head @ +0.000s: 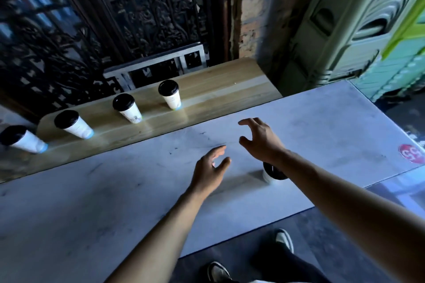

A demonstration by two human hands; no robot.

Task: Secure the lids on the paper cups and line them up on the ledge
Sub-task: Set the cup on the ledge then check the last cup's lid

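Along the wooden ledge [207, 89] four lidded cups [169, 94] already stand in a row, while a fifth cup [272, 173], black lid on, sits on the grey counter [115, 190] partly hidden under the right forearm. Both hands are empty: the left hand [210, 171] is loosely open over the counter and the right hand [261, 139] hovers with fingers spread and curved, past the cup. To finish well, I would press round the lid's rim until it seats, grip the body, not the lid, and set it right of the last cup.
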